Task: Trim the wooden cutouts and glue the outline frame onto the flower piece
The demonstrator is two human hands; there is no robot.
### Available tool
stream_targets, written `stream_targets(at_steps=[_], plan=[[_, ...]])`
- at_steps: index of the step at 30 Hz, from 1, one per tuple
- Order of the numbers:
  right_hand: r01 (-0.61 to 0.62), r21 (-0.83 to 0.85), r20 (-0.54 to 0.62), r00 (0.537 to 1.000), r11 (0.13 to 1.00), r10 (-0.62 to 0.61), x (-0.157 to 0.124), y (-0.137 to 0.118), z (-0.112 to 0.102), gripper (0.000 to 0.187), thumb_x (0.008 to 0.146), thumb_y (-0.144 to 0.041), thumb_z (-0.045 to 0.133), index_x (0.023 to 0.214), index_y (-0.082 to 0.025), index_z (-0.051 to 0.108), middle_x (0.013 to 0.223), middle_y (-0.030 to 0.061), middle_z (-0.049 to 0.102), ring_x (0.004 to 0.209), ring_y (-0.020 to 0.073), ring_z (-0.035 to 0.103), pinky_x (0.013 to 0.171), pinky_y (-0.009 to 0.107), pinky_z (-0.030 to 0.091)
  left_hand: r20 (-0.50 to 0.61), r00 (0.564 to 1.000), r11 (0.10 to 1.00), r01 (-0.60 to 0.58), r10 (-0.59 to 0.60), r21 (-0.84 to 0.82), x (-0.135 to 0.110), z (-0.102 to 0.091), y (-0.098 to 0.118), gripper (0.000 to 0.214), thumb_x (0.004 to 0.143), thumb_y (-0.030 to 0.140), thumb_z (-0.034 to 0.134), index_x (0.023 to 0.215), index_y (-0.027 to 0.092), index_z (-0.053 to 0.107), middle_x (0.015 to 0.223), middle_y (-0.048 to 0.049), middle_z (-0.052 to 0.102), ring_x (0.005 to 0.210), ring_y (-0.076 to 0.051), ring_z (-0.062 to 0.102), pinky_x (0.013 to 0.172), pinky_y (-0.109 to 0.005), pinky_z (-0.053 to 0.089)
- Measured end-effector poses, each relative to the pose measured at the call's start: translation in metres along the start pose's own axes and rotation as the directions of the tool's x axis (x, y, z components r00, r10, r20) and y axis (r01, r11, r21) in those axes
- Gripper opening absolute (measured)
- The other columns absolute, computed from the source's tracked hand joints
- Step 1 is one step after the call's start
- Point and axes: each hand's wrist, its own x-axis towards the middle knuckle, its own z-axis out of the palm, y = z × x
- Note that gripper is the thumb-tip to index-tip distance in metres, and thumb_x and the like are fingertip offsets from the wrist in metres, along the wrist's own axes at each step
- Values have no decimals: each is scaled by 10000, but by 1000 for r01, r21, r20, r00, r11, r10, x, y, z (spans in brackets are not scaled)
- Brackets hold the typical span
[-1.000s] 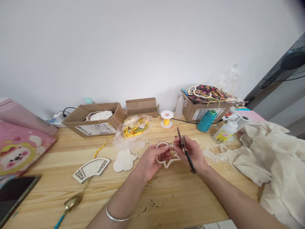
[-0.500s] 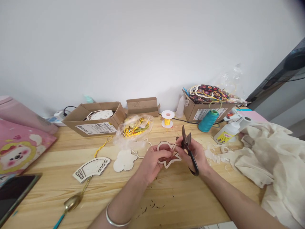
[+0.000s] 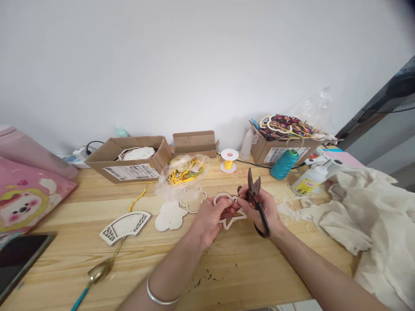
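Observation:
My left hand is closed on a pale wooden cut-out frame, with dark reddish-brown material inside its outline. Its thumb and fingers pinch near the upper middle of the frame. My right hand carries black-handled scissors, their blades pointing up and slightly parted. The right thumb and fingertips also meet at the frame's right edge, close to the left fingertips. Whatever small thing lies between the fingertips is hidden. To the left rest a white cloud-like piece and a thin wooden outline.
A fan-shaped wooden piece with a yellow cord and a spoon-like tool lie left. Behind are cardboard boxes, a bag of yellow cords, a yellow spool, teal thread and a glue bottle. Cream cloth covers the right.
My left thumb has bent and lifted a little, and the left fingers have shifted on the frame. The scissors remain in my right hand, almost unmoved. The view has shifted slightly.

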Motion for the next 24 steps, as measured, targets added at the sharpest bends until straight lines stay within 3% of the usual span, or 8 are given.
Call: stream_targets(at_steps=[9, 12, 15, 24], plan=[[-73, 91, -8, 997, 993, 74, 1, 3, 0, 134, 707, -247, 604, 806, -206, 523, 627, -36, 501, 538, 79, 467, 483, 180, 401, 8, 1000, 999, 29, -29, -17, -3, 0, 2, 95, 619, 151, 622, 554, 130, 557, 602, -8, 607, 573, -73, 539, 522, -166, 387], [-52, 55, -19, 998, 997, 53, 1, 2, 0, 129, 709, -264, 599, 793, -203, 522, 629, -32, 510, 541, 83, 475, 485, 185, 408, 56, 998, 1000, 11, -10, -21, -3, -1, 2, 107, 648, 217, 642, 615, 125, 597, 631, -11, 610, 594, -79, 551, 553, -177, 411], [-4, -22, -19, 1000, 1000, 3, 0, -1, 1, 106, 721, -267, 583, 775, -200, 520, 635, -26, 518, 548, 88, 485, 499, 195, 420, 36, 999, 1000, 22, -21, -20, -3, -2, 2, 152, 655, 274, 652, 632, 130, 607, 624, -1, 595, 589, -82, 553, 528, -176, 409], [31, -90, -6, 999, 995, -32, -1, -6, 2, 106, 707, -251, 599, 756, -203, 519, 630, -21, 520, 532, 93, 483, 496, 212, 428, -41, 997, 997, 69, -70, -37, -3, 1, 0, 160, 603, 147, 609, 500, 158, 486, 499, 45, 503, 529, -82, 531, 462, -173, 360]])
